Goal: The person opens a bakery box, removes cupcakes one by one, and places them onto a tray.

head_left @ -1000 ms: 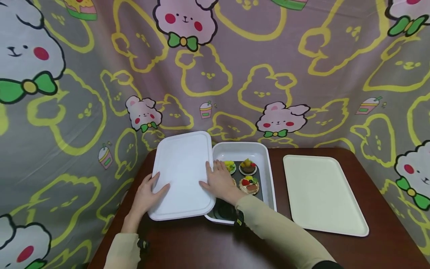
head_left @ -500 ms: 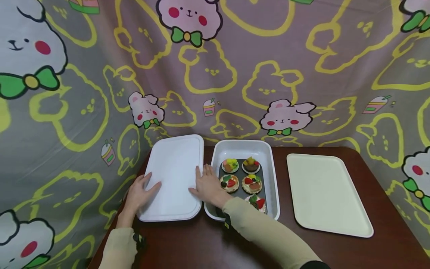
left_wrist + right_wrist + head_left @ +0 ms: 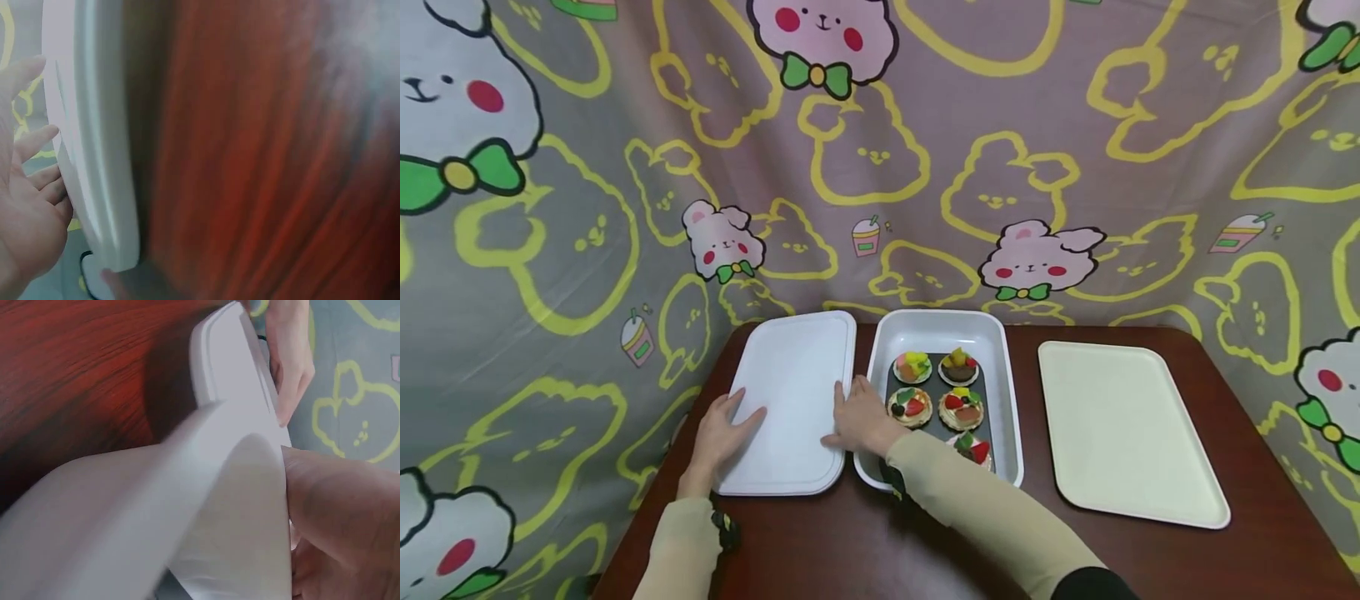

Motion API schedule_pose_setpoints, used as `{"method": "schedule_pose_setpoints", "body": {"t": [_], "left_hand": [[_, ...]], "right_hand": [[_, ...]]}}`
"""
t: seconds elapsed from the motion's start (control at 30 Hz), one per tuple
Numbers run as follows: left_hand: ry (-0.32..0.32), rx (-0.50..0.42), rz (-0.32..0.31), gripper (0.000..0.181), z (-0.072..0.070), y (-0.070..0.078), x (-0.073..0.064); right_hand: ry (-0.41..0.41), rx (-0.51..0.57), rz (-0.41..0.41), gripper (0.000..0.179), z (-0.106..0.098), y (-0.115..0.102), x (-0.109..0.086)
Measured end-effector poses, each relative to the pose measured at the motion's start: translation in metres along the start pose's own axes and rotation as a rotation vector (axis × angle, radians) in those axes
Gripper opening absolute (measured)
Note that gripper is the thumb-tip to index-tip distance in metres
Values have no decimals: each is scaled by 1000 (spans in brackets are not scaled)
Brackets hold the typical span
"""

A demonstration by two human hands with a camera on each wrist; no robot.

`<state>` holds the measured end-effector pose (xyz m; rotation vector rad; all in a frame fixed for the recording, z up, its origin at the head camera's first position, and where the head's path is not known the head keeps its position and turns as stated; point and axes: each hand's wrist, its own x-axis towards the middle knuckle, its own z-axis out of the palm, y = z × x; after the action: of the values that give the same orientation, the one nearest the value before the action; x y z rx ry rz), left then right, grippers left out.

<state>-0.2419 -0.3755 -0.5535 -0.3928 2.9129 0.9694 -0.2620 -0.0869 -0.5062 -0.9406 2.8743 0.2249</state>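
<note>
A white rectangular plastic lid [image 3: 790, 400] lies level, low over the left part of the table. My left hand [image 3: 718, 433] holds its left edge, thumb over the top and fingers at the side; the left wrist view shows fingertips against the lid [image 3: 100, 156]. On the opposite edge my right hand [image 3: 861, 417] grips it, thumb on top. Right of the lid stands a white tub [image 3: 936, 323] with several fruit-topped tarts [image 3: 961, 408] on a dark mat [image 3: 935, 383]. My right forearm hides the tub's near part.
A cream-coloured flat tray [image 3: 1131, 433] lies on the right side of the brown table [image 3: 820, 542]. A curtain [image 3: 955, 117] printed with cartoon rabbits hangs behind the table and on both sides.
Both hands have carried the lid left and down, off the tub's left side to low over the table. More of the tarts in the tub now show.
</note>
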Motion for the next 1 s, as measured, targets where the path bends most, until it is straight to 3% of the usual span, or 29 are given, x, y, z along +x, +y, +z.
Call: {"method": "schedule_pose_setpoints", "body": {"t": [0.23, 0.5, 1.0], "left_hand": [[23, -3, -1, 87, 14, -3, 0], [-1, 22, -20, 91, 16, -2, 2], [-31, 66, -11, 94, 17, 1, 1]], "right_hand": [[-130, -76, -2, 107, -5, -7, 6], [-228, -129, -17, 101, -4, -10, 18], [-228, -216, -15, 87, 4, -19, 18]]}}
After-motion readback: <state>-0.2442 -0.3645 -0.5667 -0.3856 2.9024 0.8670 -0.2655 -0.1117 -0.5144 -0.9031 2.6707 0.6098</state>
